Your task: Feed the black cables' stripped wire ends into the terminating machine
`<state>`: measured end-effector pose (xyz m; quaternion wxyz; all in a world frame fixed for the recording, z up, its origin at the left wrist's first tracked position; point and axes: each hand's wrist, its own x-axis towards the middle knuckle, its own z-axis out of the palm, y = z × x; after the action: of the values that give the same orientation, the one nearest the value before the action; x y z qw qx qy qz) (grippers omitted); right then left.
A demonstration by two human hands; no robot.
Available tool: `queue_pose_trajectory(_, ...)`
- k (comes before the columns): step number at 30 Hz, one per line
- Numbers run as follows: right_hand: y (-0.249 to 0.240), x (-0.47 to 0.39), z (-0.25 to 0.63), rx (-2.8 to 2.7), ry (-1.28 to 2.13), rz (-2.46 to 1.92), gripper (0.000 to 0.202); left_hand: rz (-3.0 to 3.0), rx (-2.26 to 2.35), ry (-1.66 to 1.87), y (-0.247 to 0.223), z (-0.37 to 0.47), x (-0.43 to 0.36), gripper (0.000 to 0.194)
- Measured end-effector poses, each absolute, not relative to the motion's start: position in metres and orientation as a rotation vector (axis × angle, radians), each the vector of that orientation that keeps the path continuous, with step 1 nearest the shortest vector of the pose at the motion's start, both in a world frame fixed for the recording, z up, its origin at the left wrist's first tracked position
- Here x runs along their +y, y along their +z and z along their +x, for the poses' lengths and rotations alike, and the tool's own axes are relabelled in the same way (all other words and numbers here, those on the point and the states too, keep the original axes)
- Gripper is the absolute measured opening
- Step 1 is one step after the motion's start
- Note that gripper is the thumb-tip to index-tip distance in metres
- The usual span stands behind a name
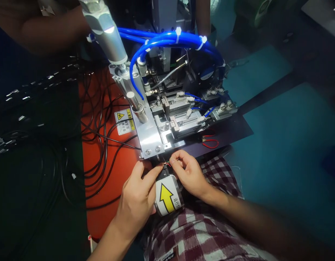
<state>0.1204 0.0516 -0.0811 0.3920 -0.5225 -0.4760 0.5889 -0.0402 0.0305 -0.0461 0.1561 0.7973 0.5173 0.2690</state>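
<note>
Just below the frame's centre, our right hand (191, 175) pinches the thin wires (168, 164), but we cannot tell whether our left hand (138, 190), fingertips partly hidden, clamps them too, so an uneven tug could snap a strand

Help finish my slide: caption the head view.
Left hand and right hand meet at thin wires near a yellow arrow.

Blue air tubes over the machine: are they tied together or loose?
Tied together along the arch: white cable ties wrap the blue air tubes. At the picture's left end of the arch, one tube bends down separately.
</note>
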Motion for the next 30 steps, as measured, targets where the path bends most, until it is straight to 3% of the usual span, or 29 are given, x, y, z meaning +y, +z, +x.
queue_pose_trajectory(7, -0.087, 0.051, 0.123, -1.463, 1.154, -1.289, 0.011, 2.286, 1.475, 0.774, -0.045, -0.041, 0.030, 0.026)
queue_pose_trajectory(14, -0.091, 0.050, 0.124, -1.529, 1.023, -1.214, 0.011, 2.289, 1.470, 0.786, -0.046, -0.041, 0.030, 0.025)
queue_pose_trajectory(23, -0.088, 0.051, 0.120, -1.298, 1.327, -1.253, 0.013, 2.310, 1.432, 0.815, -0.046, -0.042, 0.031, 0.027)
queue_pose_trajectory(30, -0.084, 0.052, 0.119, -1.283, 1.351, -1.249, 0.013, 2.306, 1.442, 0.810, -0.050, -0.044, 0.030, 0.029)
